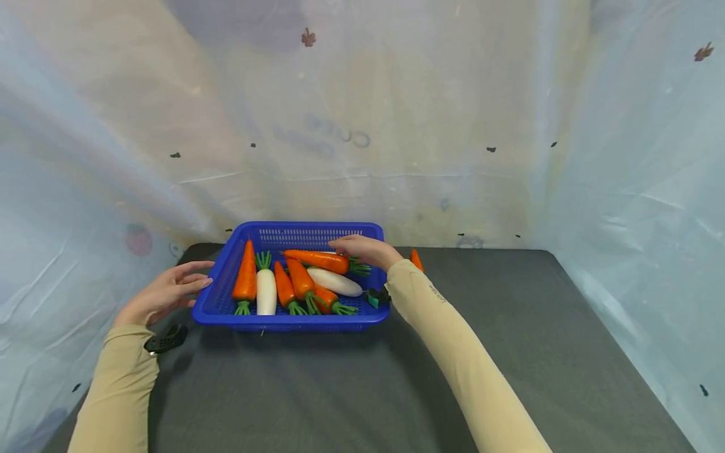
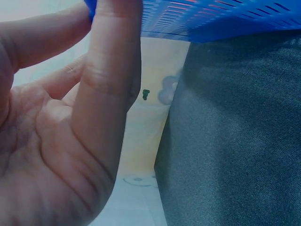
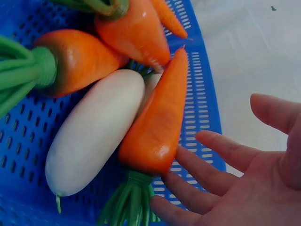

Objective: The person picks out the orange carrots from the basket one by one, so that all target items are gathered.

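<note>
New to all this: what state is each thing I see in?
Blue basket: upright, holding vegetables.
Left carrot: lying, leaves frontward.
Left radish: lying beside it.
Three middle carrots: lying close together.
Back carrot: lying, leaves to the right.
Right radish: lying beside the back carrot.
Outer carrot: outside the basket, partly hidden.
Left hand: open, fingertips at the basket's rim.
Right hand: open beside the back carrot; contact unclear.

Here's the left hand [image 2: 66, 120], palm on show, fingers stretched right up to the blue basket [image 2: 211, 21], slotted side in view, dark grey tabletop [image 2: 235, 141] alongside, and past its edge, pale sheeting [image 2: 143, 136] with a small dark green mark [image 2: 146, 94]
</note>
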A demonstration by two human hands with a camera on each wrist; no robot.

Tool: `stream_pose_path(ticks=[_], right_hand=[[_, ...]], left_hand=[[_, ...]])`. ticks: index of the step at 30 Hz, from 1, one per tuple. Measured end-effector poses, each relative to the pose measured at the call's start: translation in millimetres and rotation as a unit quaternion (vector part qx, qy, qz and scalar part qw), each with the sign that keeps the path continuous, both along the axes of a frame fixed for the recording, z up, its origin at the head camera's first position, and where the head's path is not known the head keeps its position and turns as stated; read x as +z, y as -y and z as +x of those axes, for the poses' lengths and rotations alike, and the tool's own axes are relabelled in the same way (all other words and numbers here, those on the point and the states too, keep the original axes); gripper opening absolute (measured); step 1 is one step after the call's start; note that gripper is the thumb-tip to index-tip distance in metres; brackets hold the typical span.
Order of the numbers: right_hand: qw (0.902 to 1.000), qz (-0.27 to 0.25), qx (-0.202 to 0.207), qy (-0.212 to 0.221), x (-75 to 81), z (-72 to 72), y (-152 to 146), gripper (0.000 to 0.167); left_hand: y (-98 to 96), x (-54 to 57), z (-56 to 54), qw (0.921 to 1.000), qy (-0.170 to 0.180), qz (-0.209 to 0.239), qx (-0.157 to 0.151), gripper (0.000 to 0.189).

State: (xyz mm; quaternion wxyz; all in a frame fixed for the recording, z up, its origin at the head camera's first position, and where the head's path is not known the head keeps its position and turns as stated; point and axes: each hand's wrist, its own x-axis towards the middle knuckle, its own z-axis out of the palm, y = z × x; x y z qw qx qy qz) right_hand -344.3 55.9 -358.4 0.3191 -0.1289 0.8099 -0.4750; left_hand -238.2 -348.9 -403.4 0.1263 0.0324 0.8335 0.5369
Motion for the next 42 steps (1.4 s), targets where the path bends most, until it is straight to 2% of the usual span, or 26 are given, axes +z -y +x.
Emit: stream_pose_path(ticks=[8,13,17,25,29,39,42], right_hand=[[0.9997,0.023,0.009,-0.003,-6.5,-2.6,0,0.059],[0.9967,0.056,0.035,-0.047,-8.1,-4.2,1,0.053],[0.9913,0.091,0.053,-0.079,-8.2,-4.4,1,0.055],[0.9818,0.107,0.099,-0.122,-9.7,-8.7,0,0.046],[0.9760,0.122,0.123,-0.132,-11.6,-9.7,0,0.046],[0.9658,0.154,0.138,-0.156,-8.2,-7.6,3,0.048],[0.9710,0.136,0.133,-0.144,-3.3,-5.1,0,0.048]], left_hand=[[0.1,-0.8,0.2,1.0000,0.000,0.001,-0.001,0.069],[0.7,-1.4,-0.9,1.0000,0.002,0.002,-0.002,0.069],[1.1,-0.6,0.2,1.0000,0.006,0.001,-0.003,0.070],[1.6,1.1,-0.5,0.9999,0.006,0.009,-0.005,0.068],[1.2,1.2,-0.6,0.9999,0.008,0.013,-0.008,0.068],[1.1,2.4,0.8,0.9999,0.010,0.003,0.001,0.069],[0.7,2.1,-0.3,0.9999,0.012,-0.001,0.005,0.070]])
